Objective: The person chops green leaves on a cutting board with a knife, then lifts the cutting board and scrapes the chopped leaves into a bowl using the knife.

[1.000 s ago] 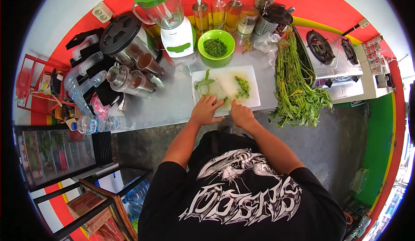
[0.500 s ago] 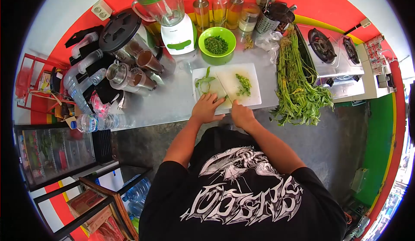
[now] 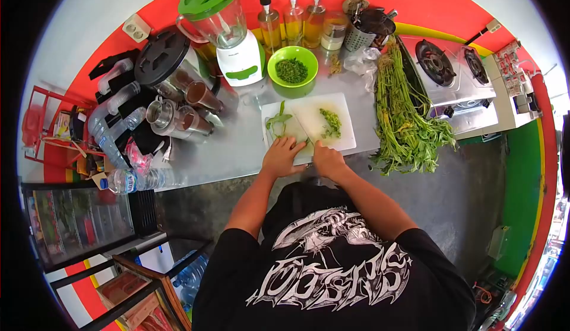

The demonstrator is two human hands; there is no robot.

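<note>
My right hand [image 3: 328, 159] is closed round the handle of a knife, whose blade [image 3: 301, 124] points up and left over the white cutting board [image 3: 344, 108]. Fingers apart, my left hand [image 3: 282, 156] presses down at the board's front left edge, on green stalks partly hidden beneath the fingers. Leafy green sprigs [image 3: 278, 120] lie just above it. To the right of the blade is a small pile of chopped greens [image 3: 331, 123]. Behind the board stands a green bowl [image 3: 293, 72] holding chopped leaves.
A large leafy bunch [image 3: 409, 117] lies right of the board, beside a gas stove [image 3: 454, 72]. A blender [image 3: 237, 57], pump bottles [image 3: 293, 22] and a utensil holder [image 3: 360, 37] line the back. Cups [image 3: 193, 120] and a water bottle [image 3: 127, 180] are at left.
The view has shifted slightly, so the counter items sit a little lower. Both hands stay at the board's front edge, and the knife blade has tilted slightly.
</note>
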